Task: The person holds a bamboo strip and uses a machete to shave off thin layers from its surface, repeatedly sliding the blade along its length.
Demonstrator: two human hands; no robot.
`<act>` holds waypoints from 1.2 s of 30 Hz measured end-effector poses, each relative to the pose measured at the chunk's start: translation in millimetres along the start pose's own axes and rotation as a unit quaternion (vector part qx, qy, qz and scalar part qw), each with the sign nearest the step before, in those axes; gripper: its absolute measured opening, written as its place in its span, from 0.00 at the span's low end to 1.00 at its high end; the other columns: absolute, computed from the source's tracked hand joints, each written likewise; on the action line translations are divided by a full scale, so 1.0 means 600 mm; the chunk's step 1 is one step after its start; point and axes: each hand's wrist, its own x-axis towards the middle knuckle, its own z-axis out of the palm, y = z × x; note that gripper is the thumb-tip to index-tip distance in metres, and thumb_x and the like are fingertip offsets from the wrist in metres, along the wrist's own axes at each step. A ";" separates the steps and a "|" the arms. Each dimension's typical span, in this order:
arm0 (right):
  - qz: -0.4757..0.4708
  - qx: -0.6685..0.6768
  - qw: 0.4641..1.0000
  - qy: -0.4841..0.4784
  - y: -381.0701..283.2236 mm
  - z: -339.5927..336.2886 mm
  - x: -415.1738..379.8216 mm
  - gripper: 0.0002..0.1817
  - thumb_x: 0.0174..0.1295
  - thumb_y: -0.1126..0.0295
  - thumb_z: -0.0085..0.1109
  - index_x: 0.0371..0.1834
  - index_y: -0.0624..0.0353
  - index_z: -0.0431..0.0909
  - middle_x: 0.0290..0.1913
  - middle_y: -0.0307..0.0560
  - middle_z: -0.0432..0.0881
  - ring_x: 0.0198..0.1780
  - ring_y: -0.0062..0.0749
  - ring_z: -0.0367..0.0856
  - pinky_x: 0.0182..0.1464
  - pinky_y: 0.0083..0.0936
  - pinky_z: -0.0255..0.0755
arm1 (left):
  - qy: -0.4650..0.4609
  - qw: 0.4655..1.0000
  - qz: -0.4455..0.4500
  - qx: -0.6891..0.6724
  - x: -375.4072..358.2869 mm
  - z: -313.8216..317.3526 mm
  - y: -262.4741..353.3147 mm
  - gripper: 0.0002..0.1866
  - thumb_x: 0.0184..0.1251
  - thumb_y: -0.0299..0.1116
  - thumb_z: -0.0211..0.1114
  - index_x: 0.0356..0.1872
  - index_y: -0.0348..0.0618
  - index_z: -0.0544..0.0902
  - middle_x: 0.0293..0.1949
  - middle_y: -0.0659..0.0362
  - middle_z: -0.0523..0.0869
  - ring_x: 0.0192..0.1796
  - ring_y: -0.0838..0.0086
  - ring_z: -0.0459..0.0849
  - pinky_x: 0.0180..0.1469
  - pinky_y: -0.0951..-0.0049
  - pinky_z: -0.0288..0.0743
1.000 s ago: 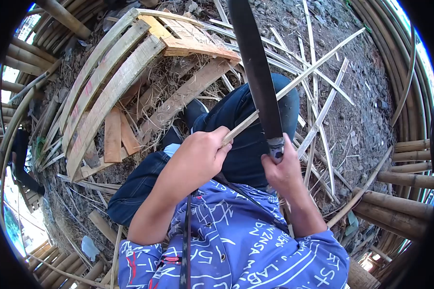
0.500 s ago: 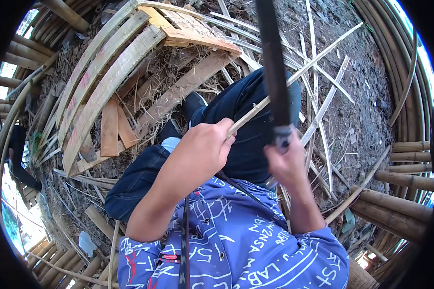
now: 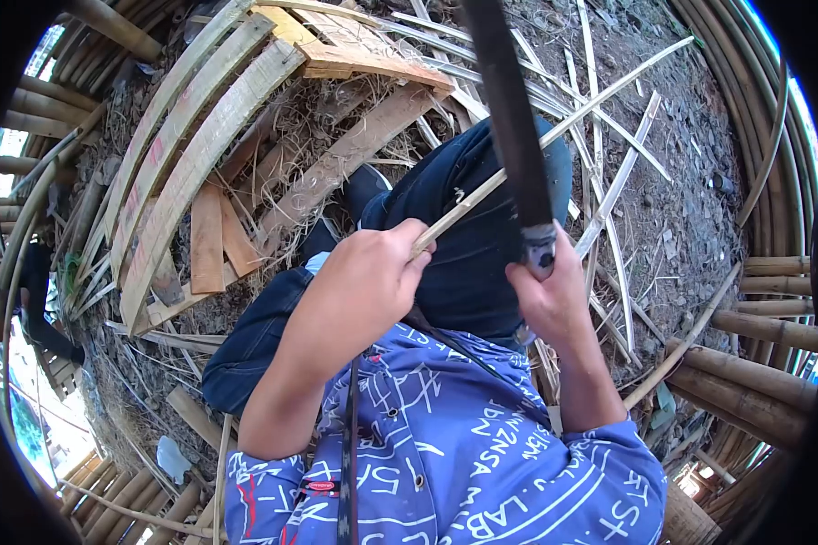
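My left hand [image 3: 379,269] is closed around the near end of a long, thin bamboo strip [image 3: 621,94]. The strip slants up to the right over my bent knee, and a small curl of raised fibre [image 3: 461,196] stands on it beyond my fingers. In my right hand [image 3: 557,289] is the handle of a large knife [image 3: 511,100] with a broad dark blade. The blade points away from me and crosses the strip above the knee, overlapping it in this view.
A slatted wooden crate [image 3: 211,136] lies at the upper left, with shavings in and around it. Several split bamboo strips [image 3: 614,195] are scattered on the ground to the right. Bamboo poles [image 3: 745,381] edge the space. At the far left, a person's dark-clothed limb [image 3: 50,336] shows.
My left hand has shifted slightly left with the strip. My right hand has moved a little right, and the blade's far part now leans more to the left.
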 end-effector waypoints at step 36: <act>-0.005 0.035 0.999 -0.015 0.051 -0.001 -0.012 0.16 0.51 0.80 0.56 0.45 0.63 0.70 0.21 0.35 0.70 0.22 0.18 0.69 0.25 0.21 0.64 | 0.063 0.990 -0.064 0.106 -0.044 -0.086 -0.038 0.08 0.63 0.28 0.62 0.38 0.32 0.81 0.21 0.56 0.81 0.22 0.76 0.77 0.26 0.73 0.68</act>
